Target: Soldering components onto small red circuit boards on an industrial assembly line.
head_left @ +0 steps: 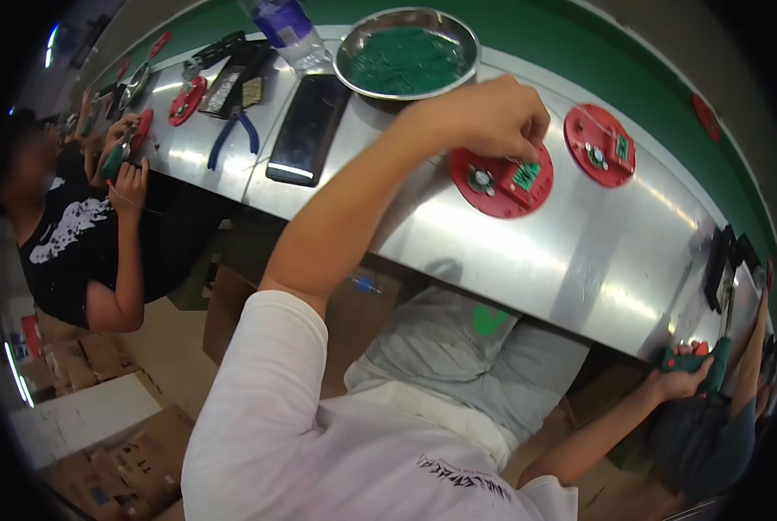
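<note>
My left hand (497, 117) is over a red round plastic part (492, 204), fingertips pinched together just above the green circuit board (525, 176) on it. What the fingertips hold, if anything, is too small to make out. A round silvery piece (481, 180) sits beside that board. To the right lies a similar red round part (610, 174) with its own board and a thin pale wire. Low at the far right, my right hand (679, 379) grips a green cordless screwdriver (711, 365) with red details, held at the table's near edge.
A steel bowl (345, 65) of dark green pieces stands at the back, beside a clear bottle with a purple label (286, 28). A black phone (308, 130), blue-handled pliers (232, 137) and a box of small parts (225, 91) lie leftward. Co-workers sit at both sides.
</note>
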A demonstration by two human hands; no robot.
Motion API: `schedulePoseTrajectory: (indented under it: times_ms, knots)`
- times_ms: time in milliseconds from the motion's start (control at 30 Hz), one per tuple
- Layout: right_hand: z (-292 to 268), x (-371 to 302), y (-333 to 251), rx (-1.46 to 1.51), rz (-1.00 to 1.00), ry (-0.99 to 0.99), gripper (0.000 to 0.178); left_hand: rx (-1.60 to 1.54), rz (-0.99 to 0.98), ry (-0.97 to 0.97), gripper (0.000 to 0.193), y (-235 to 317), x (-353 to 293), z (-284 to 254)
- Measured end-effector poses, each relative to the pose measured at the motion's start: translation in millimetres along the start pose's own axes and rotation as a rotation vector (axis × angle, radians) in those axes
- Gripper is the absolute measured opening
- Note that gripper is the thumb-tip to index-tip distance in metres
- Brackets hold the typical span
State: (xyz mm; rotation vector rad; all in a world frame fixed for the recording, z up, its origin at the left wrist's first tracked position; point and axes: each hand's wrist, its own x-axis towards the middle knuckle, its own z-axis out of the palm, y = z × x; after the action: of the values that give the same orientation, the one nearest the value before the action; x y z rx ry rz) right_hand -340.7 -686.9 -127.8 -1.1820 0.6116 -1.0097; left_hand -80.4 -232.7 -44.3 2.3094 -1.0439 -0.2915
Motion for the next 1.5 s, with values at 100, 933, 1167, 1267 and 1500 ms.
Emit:
schedulePoseTrajectory:
  times_ms: [100,933,1167,1267,1500]
  knots:
    - [-11.5,3.1,0.4,0.028,-0.004,-0.038,0.043,-0.002,-0.030,0.093,0.025,11.4,4.2,17.7]
    - [20.6,-26.2,-7.1,-0.015,-0.068,0.025,0.042,-0.063,-0.366,0.896,0.016,-67.7,-21.2,-52.4]
    - [3.5,-24.1,-7.6,-0.040,-0.069,-0.324,0.042,-0.424,-0.055,1.085,0.012,-52.8,-35.1,-71.3]
    - [40.1,-63.6,-17.6,-0.066,-0.057,-0.443,0.039,-0.300,0.030,0.989,0.016,-38.3,-34.6,-56.0]
    - [105.2,-149.3,-10.9,-0.036,0.002,-0.756,0.051,0.059,0.341,0.695,0.006,25.7,-36.8,40.7]
